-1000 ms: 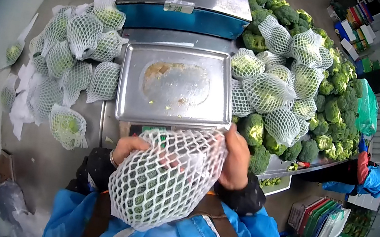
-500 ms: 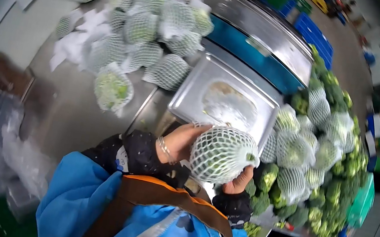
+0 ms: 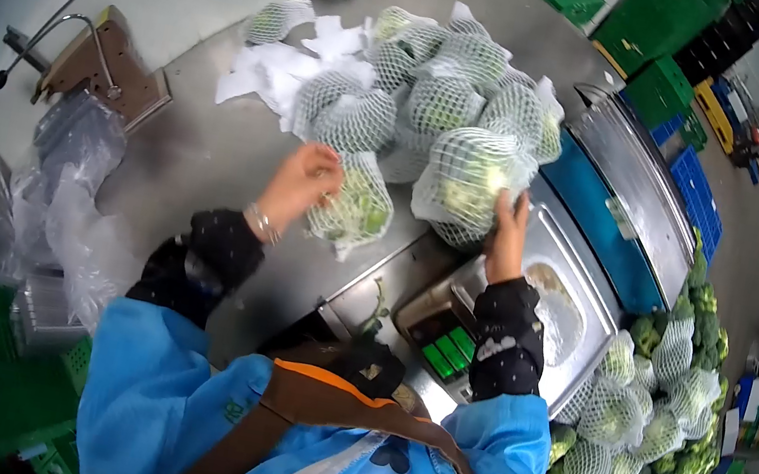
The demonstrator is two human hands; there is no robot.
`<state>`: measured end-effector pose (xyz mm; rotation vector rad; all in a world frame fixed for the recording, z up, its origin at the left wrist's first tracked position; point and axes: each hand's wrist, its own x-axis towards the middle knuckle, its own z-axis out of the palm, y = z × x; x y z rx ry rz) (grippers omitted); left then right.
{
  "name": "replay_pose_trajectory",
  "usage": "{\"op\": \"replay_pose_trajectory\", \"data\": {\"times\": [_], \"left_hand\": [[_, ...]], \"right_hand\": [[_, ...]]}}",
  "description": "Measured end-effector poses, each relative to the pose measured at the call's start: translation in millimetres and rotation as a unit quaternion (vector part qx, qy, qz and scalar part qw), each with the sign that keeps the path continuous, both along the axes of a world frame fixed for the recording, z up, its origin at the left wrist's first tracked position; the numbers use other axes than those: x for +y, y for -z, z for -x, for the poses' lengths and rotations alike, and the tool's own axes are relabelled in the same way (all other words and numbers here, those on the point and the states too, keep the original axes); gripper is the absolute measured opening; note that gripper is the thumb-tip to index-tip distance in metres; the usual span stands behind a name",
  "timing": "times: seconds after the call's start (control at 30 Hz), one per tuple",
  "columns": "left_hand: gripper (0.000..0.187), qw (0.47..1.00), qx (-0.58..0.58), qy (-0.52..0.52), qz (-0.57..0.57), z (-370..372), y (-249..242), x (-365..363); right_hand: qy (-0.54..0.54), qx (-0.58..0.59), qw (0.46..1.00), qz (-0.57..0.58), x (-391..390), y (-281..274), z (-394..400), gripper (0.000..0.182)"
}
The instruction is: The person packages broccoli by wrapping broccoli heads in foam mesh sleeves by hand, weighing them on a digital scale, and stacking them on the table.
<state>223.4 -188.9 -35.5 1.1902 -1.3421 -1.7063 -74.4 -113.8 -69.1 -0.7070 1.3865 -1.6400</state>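
Note:
A large broccoli head in a white foam net (image 3: pixel 472 184) rests against the near side of a pile of net-wrapped broccoli (image 3: pixel 444 101). My right hand (image 3: pixel 506 244) is at its right side, fingers stretched out and touching the net. My left hand (image 3: pixel 299 187) is loosely bent with nothing visible in it. It overlaps the edge of another net-wrapped broccoli head (image 3: pixel 359 208) lying on the metal table (image 3: pixel 199 165). Below my right wrist is a scale with a lit green display (image 3: pixel 448 353) and a steel pan (image 3: pixel 578 318).
White foam nets (image 3: pixel 291 74) lie left of the pile. A steel and blue machine (image 3: pixel 625 199) stands behind the scale. To the right is a heap of broccoli (image 3: pixel 653 468), partly netted. Clear plastic bags (image 3: pixel 81 174) and a brown holder (image 3: pixel 104 72) are at the left.
The netted broccoli has gone from over the scale pan to the pile at the upper left. My left hand has come off it and moved left; my view has turned left.

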Motion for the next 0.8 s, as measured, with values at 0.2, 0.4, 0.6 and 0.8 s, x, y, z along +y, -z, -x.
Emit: {"op": "replay_pose_trajectory", "data": {"times": [0.2,0.4,0.6,0.8], "left_hand": [[0.026,0.883,-0.354,-0.175,0.255,-87,97,-174],[0.069,0.644,-0.577,-0.223,0.450,-85,113,-234],[0.037,0.665,-0.543,-0.156,0.489,-155,184,-326],[0.035,0.399,-0.572,-0.067,0.714,-203,213,-425]], "right_hand": [[0.014,0.633,0.774,-0.006,-43,7,-41,0.064],[-0.075,0.650,0.753,-0.064,-23,-26,-66,0.074],[-0.058,0.616,0.774,-0.137,-4,34,-76,0.074],[-0.119,0.546,0.805,-0.197,1,5,-66,0.064]]}}
